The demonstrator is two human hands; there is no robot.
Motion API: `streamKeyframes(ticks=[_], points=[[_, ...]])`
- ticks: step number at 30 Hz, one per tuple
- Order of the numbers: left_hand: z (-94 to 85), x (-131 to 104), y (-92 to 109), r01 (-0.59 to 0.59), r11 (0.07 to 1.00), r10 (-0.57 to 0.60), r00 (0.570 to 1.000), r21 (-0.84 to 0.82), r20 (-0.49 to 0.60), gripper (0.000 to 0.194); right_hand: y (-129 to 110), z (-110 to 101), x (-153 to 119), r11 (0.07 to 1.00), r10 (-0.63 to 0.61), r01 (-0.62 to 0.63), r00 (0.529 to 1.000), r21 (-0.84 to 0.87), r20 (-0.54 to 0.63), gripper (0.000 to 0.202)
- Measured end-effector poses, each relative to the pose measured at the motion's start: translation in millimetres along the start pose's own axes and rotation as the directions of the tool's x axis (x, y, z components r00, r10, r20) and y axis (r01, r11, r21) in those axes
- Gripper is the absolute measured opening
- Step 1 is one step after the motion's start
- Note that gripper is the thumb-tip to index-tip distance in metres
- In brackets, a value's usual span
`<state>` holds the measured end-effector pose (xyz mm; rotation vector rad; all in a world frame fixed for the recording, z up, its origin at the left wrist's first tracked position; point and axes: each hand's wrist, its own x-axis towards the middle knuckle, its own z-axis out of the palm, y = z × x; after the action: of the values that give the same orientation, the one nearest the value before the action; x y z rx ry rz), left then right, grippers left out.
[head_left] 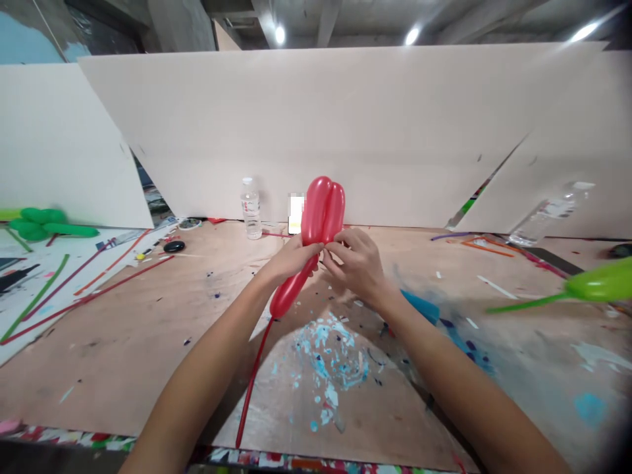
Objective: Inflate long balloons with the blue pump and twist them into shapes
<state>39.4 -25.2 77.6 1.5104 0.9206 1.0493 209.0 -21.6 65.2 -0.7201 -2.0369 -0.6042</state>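
Note:
A long red balloon [316, 214] is partly inflated, with two upright loops side by side above my hands. Below them an inflated length slants down to the left and ends in a thin, limp tail reaching the table's front edge. My left hand [295, 255] is closed round the balloon just under the loops, its thumb pressed at the joint. My right hand [356, 262] pinches at the same joint from the right, thumb and fingertips together. The exact spot between the fingertips is partly hidden.
A water bottle [251, 209] and a phone-like bright screen [295, 217] stand by the white board [316, 118]. Another bottle [550, 214] leans at the right, near a lime green balloon [600, 282]. Green balloons [39, 224] and several uninflated strips lie left. Paint marks the wooden table [148, 368].

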Motion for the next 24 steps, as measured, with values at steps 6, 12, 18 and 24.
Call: streamKeyframes(ticks=[6, 12, 18, 24], points=[[-14.6, -2.9, -0.5, 0.048, 0.992, -0.052, 0.998, 0.119, 0.03, 0.016, 1.9, 3.3, 0.3, 0.989, -0.105, 0.094, 0.99, 0.11, 0.093, 0.016], [-6.5, -5.9, 7.8, -0.052, 0.999, 0.052, 0.998, 0.016, 0.03, 0.015, -0.3, -5.9, 6.5, 0.995, -0.046, 0.039, 0.996, 0.094, 0.081, 0.009], [-3.7, -11.9, 15.7, -0.081, 0.996, 0.083, 0.995, -0.035, 0.063, 0.025, -1.0, -18.4, 11.3, 1.0, -0.022, 0.02, 0.992, 0.017, 0.121, 0.01], [3.3, -9.0, 13.4, -0.234, 0.972, 0.234, 0.972, 0.012, 0.02, 0.028, 1.0, -19.3, 11.8, 0.998, 0.014, -0.018, 0.998, 0.061, 0.06, 0.01]])
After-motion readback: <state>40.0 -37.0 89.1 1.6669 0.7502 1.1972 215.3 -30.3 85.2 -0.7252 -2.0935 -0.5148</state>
